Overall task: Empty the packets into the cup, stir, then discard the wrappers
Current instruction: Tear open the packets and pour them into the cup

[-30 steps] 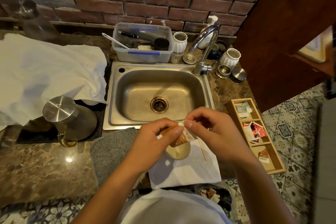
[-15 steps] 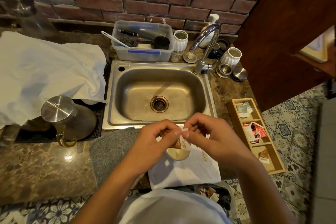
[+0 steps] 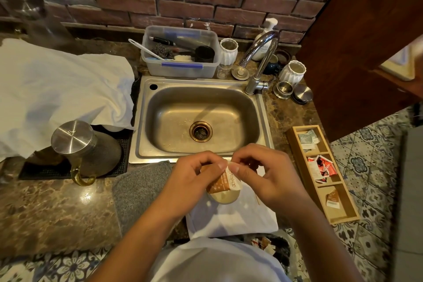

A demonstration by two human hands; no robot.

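Note:
Both hands pinch one brown-and-white packet (image 3: 225, 181) by its top edge, directly above a cup (image 3: 225, 197) of pale liquid. My left hand (image 3: 193, 181) grips the packet's left side and my right hand (image 3: 266, 176) holds its right corner. The packet hangs down over the cup's rim and hides the far part of it. The cup stands on a white cloth (image 3: 231, 217) at the counter's front edge. A thin wooden stir stick (image 3: 257, 198) lies on the cloth just right of the cup, mostly under my right hand.
A steel sink (image 3: 199, 121) with a tap (image 3: 261, 59) lies behind the hands. A wooden tray (image 3: 320, 171) of packets sits to the right, a grey cloth (image 3: 139, 188) and a metal-lidded jug (image 3: 80, 146) to the left. Torn wrappers (image 3: 265, 244) show in a bin below.
The packet has swung from spread out between the hands to hanging upright over the cup. Both hands have stayed close together above it.

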